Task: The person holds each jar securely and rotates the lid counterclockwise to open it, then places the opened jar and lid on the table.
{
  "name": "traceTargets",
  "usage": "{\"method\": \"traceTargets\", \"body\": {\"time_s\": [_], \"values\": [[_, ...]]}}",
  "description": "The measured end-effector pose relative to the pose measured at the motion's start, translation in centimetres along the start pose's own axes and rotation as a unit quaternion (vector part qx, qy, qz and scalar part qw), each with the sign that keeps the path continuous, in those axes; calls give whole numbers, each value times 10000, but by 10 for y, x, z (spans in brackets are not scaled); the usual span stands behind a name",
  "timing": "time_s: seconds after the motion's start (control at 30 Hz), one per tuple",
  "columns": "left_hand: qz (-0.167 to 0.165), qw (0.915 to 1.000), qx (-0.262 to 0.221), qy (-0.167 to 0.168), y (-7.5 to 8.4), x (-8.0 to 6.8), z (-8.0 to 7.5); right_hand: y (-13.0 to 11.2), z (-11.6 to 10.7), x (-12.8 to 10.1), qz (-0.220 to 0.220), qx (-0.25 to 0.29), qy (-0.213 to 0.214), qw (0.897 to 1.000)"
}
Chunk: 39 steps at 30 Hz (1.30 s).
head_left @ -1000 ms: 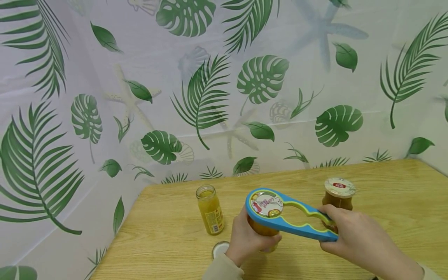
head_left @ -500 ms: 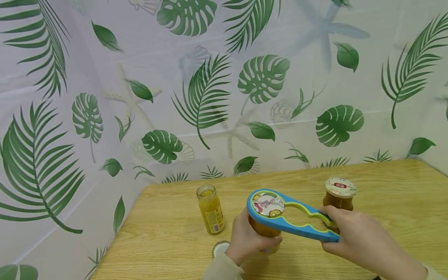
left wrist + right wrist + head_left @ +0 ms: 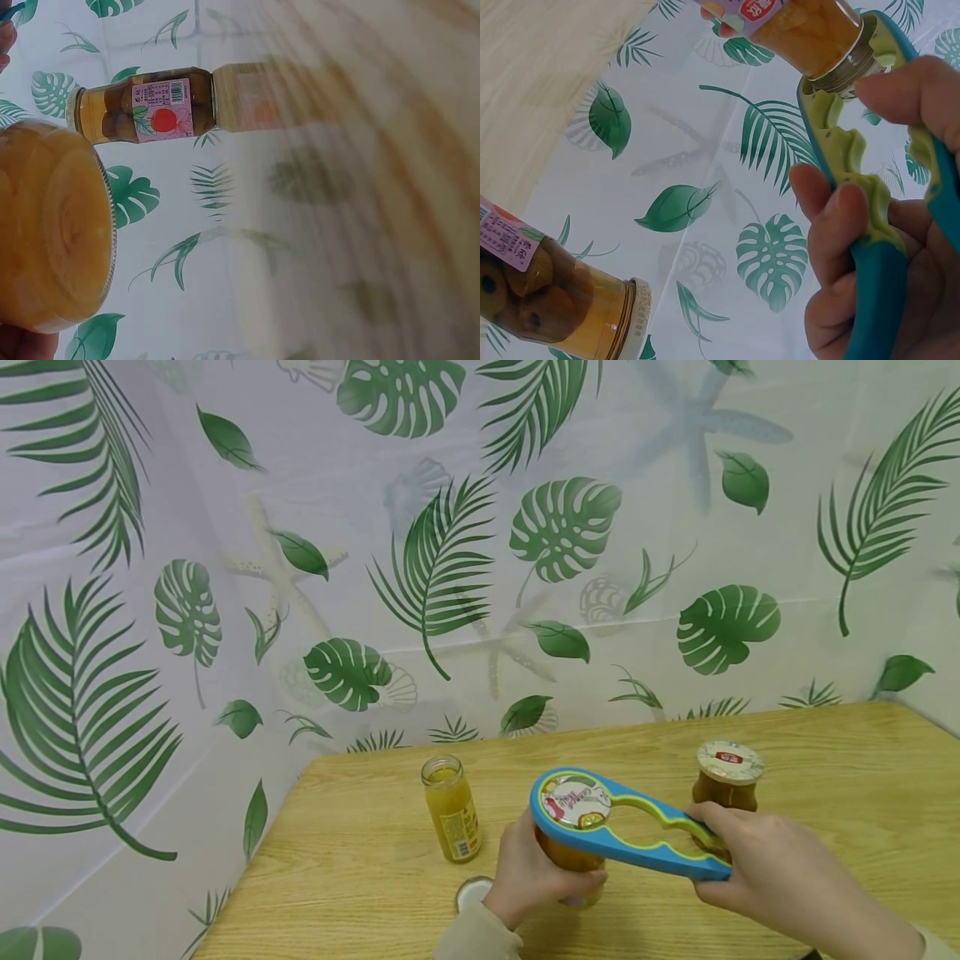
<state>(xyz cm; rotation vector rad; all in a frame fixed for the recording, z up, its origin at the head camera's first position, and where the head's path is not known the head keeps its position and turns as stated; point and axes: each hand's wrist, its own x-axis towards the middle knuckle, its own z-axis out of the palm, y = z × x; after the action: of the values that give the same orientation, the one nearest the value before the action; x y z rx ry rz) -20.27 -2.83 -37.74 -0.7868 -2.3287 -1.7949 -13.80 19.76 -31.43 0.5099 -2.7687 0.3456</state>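
**Brace the jar, turn the opener level**

Starting at the left, the small open glass bottle of yellow liquid (image 3: 451,809) stands at about 10 o'clock from your work, well apart, with a loose white round lid (image 3: 472,892) lying flat just beside your left wrist. Keep your elbow clear of both.

Your left hand (image 3: 534,875) wraps its fingers round the glass jar of yellow fruit (image 3: 572,860), which stands on the wooden table. Grip it low and press it down, so the body cannot spin with the cap. The blue and green plastic jar opener (image 3: 622,827) sits with its largest ring round the printed metal lid (image 3: 575,799). In the right wrist view the green teeth meet the cap's edge; keep the ring flat on the cap, since a tilt would probably let it slip.

Your right hand (image 3: 765,868) is closed round the opener's narrow end, at 3 o'clock from the jar. Holding that far out should give good leverage; pull smoothly rather than jerk.

Just behind your right hand, at about 1 o'clock from the jar, stands a lidded glass jar of brown fruit (image 3: 726,781); watch the handle's swing near it.

The light wood-grain table (image 3: 825,760) is backed by a white cloth with green leaf prints (image 3: 420,568) hung on all visible sides.
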Motion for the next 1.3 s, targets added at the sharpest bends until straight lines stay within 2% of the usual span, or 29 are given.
{"method": "traceTargets", "body": {"time_s": [0.33,0.63,0.97,1.07,1.13,1.2,1.3], "values": [[-110,9998,-24,-145,1,-1,0,3,0,-1,-119,-24,8,9999],[12,9996,-19,-284,-1,-1,1,5,0,-1,-314,-24,152,9994],[-129,9984,-223,-507,2,-3,1,10,0,-2,-580,-22,391,9975],[-40,9969,-397,-680,7,-3,-1,12,-1,-1,-647,70,330,9973],[163,9926,-691,-985,13,-5,-4,16,-3,0,-649,231,131,9975],[336,9827,-1162,-1402,21,-8,-5,21,-6,0,-614,428,-119,9971],[479,9658,-1719,-1880,34,-9,-6,29,-12,1,-670,568,-228,9959]]}}
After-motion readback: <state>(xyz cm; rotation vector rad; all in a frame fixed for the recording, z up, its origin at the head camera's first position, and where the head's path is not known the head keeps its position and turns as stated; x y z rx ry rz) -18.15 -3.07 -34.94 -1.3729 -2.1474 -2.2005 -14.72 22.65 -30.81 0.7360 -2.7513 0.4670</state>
